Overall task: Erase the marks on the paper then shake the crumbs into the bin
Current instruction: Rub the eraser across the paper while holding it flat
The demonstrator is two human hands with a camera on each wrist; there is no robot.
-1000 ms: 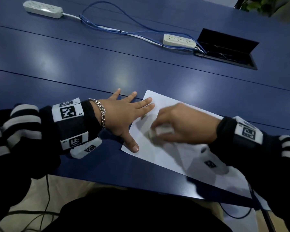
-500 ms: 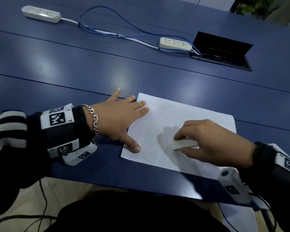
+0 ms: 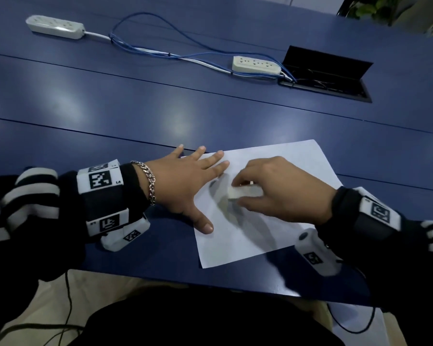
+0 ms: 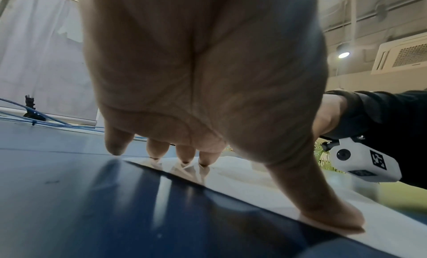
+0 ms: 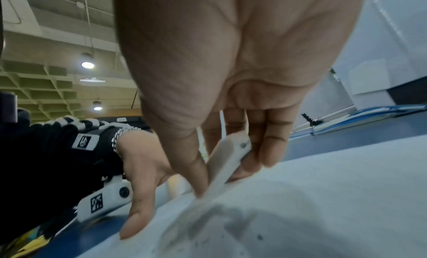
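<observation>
Here the right hand pinches a white eraser between thumb and curled fingers, its lower edge tilted down onto the paper near the centre of the head view. In the right wrist view the eraser is blurred at the contact edge, so I judge it is mid-stroke. The left hand lies flat with fingers spread and straight; its thumb and longer fingertips press the sheet's left edge while the little finger rests on the tabletop. That spread presumably pins the sheet so rubbing does not drag or crease it.

The paper sits skewed at the near edge of the tabletop, lower centre-right of the frame. It looks white with grey smudging under the eraser, though part of that may be shadow. The right wrist view shows small dark specks on the paper, likely crumbs. No bin is in view.

Two power strips and blue cables lie in the upper part of the frame.
</observation>
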